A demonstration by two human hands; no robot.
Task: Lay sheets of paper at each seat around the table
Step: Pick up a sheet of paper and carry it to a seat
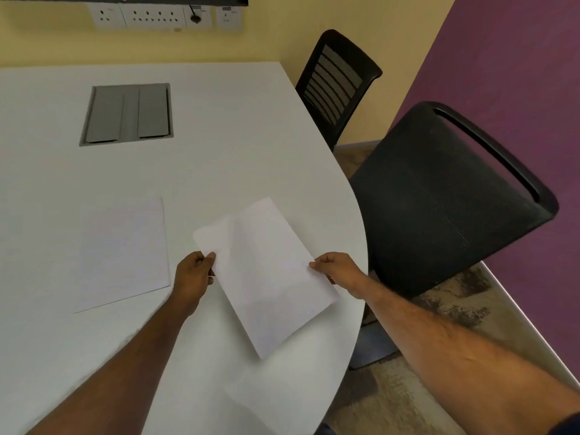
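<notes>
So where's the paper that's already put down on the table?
In the head view, the flat sheet lies on the white table, left of the left hand and of the held sheet, below the grey hatch.

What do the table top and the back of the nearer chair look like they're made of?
Table top: likely laminate, a smooth matte off-white surface with no visible grain. Nearer chair back: dark woven fabric or fine mesh, matte, inside a black frame that looks like plastic.

Both hands pinch one white sheet [266, 274] above the white table [219, 127]: left hand [193, 274] at its left edge, right hand [334, 268] at its right. Another sheet [122, 252] lies flat to the left, and two black chairs [445, 196] stand right.
</notes>
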